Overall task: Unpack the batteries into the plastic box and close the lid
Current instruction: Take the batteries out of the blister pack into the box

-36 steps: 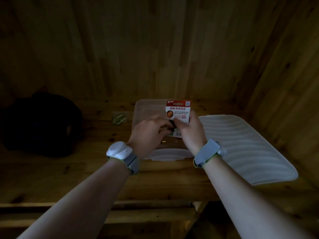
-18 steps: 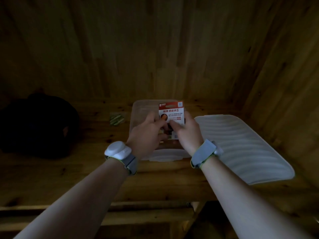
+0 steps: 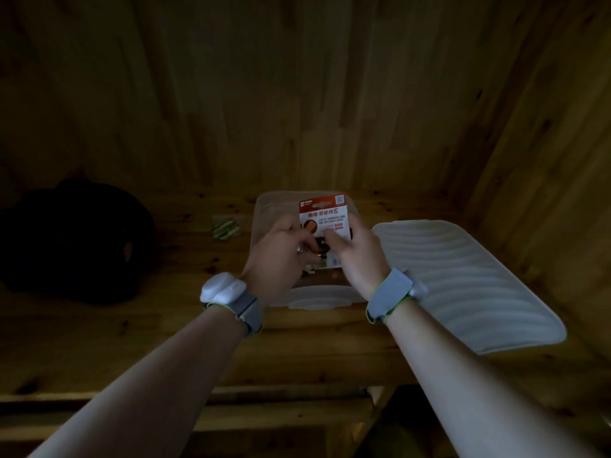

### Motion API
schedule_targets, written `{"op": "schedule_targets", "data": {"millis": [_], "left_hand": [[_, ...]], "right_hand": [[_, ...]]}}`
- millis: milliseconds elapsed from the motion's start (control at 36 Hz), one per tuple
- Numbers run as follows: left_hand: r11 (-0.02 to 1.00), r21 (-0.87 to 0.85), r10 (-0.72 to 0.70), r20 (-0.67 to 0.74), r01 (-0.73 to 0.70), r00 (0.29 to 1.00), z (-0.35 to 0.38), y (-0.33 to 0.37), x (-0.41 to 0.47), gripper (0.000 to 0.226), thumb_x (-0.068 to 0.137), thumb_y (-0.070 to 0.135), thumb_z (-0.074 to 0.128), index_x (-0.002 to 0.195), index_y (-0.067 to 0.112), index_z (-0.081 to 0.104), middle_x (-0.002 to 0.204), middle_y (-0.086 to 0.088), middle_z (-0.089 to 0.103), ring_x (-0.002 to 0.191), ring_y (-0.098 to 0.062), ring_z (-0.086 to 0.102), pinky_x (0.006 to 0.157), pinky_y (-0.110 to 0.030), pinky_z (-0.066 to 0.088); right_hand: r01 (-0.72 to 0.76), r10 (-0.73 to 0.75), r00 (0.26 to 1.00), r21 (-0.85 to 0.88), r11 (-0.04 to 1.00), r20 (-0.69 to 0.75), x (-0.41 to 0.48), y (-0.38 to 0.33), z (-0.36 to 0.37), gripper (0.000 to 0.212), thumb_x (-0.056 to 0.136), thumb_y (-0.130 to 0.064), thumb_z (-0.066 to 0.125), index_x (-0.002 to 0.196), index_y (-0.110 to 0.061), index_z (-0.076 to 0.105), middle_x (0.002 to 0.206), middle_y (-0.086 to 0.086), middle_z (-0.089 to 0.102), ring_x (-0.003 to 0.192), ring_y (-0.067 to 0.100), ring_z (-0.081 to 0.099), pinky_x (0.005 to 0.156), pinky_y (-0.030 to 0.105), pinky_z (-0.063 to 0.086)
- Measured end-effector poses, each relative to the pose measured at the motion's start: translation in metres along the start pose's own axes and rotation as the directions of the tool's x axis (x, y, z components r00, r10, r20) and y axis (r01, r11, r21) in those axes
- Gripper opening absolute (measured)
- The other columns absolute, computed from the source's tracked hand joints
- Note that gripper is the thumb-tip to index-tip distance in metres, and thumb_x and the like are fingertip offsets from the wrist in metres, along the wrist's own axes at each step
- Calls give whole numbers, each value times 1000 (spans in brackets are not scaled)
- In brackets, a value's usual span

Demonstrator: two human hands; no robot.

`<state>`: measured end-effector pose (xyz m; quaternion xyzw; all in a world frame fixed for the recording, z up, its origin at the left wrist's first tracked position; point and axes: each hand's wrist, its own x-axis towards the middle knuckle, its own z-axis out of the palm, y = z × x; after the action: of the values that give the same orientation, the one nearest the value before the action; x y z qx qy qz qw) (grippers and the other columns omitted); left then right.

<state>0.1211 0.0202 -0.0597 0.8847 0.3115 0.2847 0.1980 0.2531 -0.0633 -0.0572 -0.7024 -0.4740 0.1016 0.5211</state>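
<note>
Pack [image 3: 325,213] upright over open box [image 3: 264,206]; left hand [image 3: 281,256] curled, pinching pack's lower front; right hand [image 3: 357,256] gripping its right edge, thumb on face; lid [image 3: 463,279] flat just right of box; green batteries [image 3: 226,228] left of box; dark bag [image 3: 72,239] far left

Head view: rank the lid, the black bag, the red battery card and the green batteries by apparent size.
1. lid and black bag: look alike; the bag's edges fade into shadow, so unranked.
2. red battery card
3. green batteries
</note>
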Motion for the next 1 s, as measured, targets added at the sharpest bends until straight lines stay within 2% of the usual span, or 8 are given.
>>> {"op": "schedule_targets", "data": {"millis": [167, 250, 306, 472, 694, 833, 889, 1000], "left_hand": [[999, -3, 52, -60, -52, 997, -2, 2, -3, 10, 87, 17, 75, 96, 15, 69, 113, -2, 50, 99, -17, 57, 88, -33, 50], [997, 18, 73, -65, -72, 995, -1, 2, -2, 9, 90, 13, 71, 97, 14, 66, 114, -1, 50, 100, -16, 57, 88, -26, 49], [997, 25, 69, -63, -68, 996, -1, 1, -2, 11, 90, 8, 69, 99, 14, 65, 113, 4, 46, 95, -10, 55, 81, -8, 41], [998, 0, 68, -90, -68, 994, 2, -4, 0, 19, 90, 1, 67, 97, 17, 62, 110, 8, 45, 88, 6, 44, 76, 0, 35], [997, 40, 68, -104, -64, 992, 2, -1, -3, 27, 93, 6, 64, 97, 30, 51, 114, 12, 45, 86, 6, 45, 78, -24, 51], [999, 6, 53, -141, -53, 989, 1, 1, -2, 24, 95, 9, 60, 94, 30, 49, 109, 14, 44, 92, -4, 53, 75, -27, 50], [998, -59, -9, -181, -2, 983, 2, 0, 0, 20, 95, 11, 59, 93, 29, 51, 108, 10, 50, 96, -14, 59, 77, -34, 52], [951, -250, -238, -210, 184, 948, 3, -4, 3, 14, 99, 13, 55, 96, 27, 54, 97, 8, 64, 89, -14, 65, 77, -43, 58]], "right_hand": [[11, -11, 1000, 36, 999, -9, 0, 1, 0, 22, 99, -27, 57, 120, -25, 62, 112, -7, 70, 101, 9, 66, 87, 36, 55], [35, -34, 999, 49, 998, -20, 0, 0, 1, 21, 99, -25, 58, 120, -26, 62, 115, -5, 69, 100, 7, 65, 82, 22, 54], [49, -48, 999, 51, 997, -26, 0, -1, 0, 21, 100, -24, 57, 120, -24, 61, 115, -5, 68, 98, 2, 64, 74, 8, 48], [-5, 7, 999, 70, 998, -34, 0, -1, 0, 18, 106, -30, 47, 117, -26, 60, 103, -14, 66, 89, -4, 61, 66, 2, 42], [-12, 13, 999, 15, 1000, -52, 3, 2, 1, 24, 107, -29, 42, 121, -20, 59, 108, -4, 68, 95, 11, 65, 67, 10, 46], [-3, 3, 1000, -13, 1000, -7, 1, -3, 2, 26, 108, -25, 39, 129, -23, 54, 110, -3, 66, 100, 15, 64, 82, 31, 50], [-23, 22, 999, -11, 1000, -30, 2, -2, 1, 27, 108, -25, 39, 129, -21, 56, 113, -2, 67, 102, 18, 64, 85, 34, 51], [-83, 83, 993, 3, 997, -89, 3, 2, -2, 28, 108, -27, 39, 126, -16, 57, 111, -2, 67, 99, 20, 65, 80, 37, 52]]}}
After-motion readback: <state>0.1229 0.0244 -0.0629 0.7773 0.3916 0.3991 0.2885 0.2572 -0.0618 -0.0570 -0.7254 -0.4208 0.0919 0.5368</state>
